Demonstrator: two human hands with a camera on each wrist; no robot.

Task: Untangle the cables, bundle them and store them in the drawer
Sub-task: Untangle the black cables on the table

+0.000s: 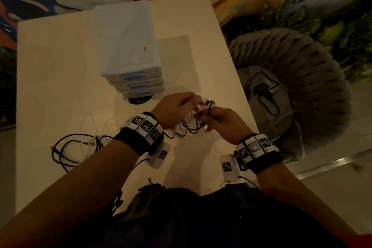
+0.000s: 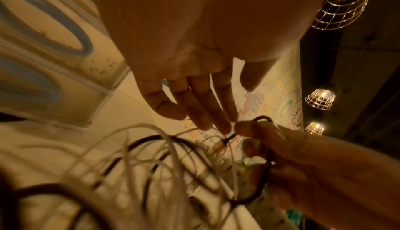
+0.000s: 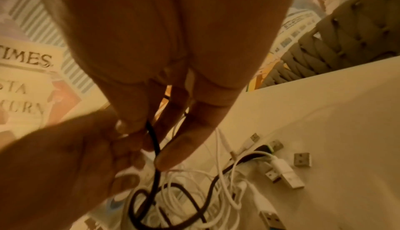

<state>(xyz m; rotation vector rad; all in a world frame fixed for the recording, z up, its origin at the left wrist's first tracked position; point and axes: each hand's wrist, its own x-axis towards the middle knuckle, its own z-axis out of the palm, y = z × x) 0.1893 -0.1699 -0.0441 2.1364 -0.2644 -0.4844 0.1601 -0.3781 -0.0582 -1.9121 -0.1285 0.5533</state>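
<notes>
Both hands hold a tangle of black and white cables [image 1: 191, 127] just above the white table [image 1: 60, 66], in front of the drawer unit [image 1: 128, 50]. My right hand [image 1: 205, 117] pinches a black cable [image 3: 154, 148] between thumb and fingers, and its loop wraps round those fingers [image 2: 268, 165]. My left hand [image 1: 198, 104] reaches in from the left. Its fingertips [image 2: 225, 127] are at the black cable's plug end, and white cables [image 2: 173, 148] hang from them. Another cable heap [image 1: 66, 153] lies on the table under my left forearm.
The white drawer unit [image 2: 54, 62] has three shut drawers with blue oval handles. Several USB plugs [image 3: 285, 173] lie on the table below my right hand. A woven grey chair [image 1: 291, 90] holding a black cable stands past the table's right edge.
</notes>
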